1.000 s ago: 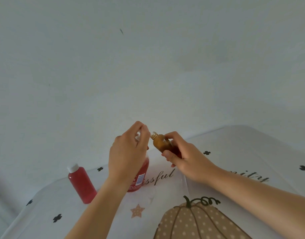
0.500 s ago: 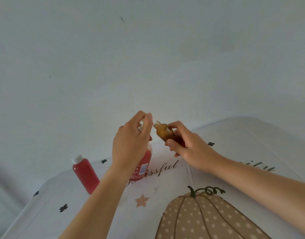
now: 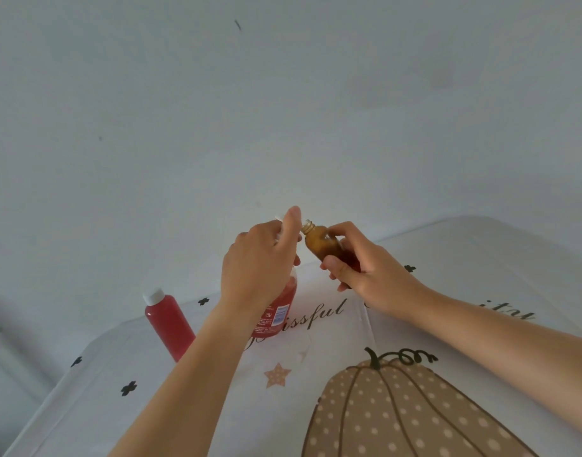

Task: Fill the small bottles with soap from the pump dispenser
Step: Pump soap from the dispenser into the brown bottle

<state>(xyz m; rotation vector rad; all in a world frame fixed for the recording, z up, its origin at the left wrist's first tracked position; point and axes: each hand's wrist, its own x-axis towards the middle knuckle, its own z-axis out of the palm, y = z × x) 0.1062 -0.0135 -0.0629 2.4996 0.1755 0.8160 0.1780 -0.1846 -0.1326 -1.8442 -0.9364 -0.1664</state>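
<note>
From my remote seat I see my left hand (image 3: 260, 258) draped over the top of the pump dispenser (image 3: 278, 311). Its fingers curl over the pump head and the thumb is tucked underneath, so the head itself is almost wholly hidden. The index finger sticks up a little higher than the rest. The dispenser stands upright on the tabletop (image 3: 480, 258), its clear body holding red soap.

My right hand (image 3: 365, 278) pinches a small amber glass bottle (image 3: 322, 242) in the air, with the fingers clamped around its lower half. The bottle is uncapped and tilted, with its threaded neck leaning left and up until it sits just beside my left index finger. I cannot tell whether the neck touches the nozzle.

A second small bottle, red with a white cap (image 3: 169, 324), stands on the tabletop to the left of the dispenser and apart from it. The tabletop carries a white cloth printed with a dotted pumpkin (image 3: 398, 413), and a plain pale wall (image 3: 283, 110) rises behind.
</note>
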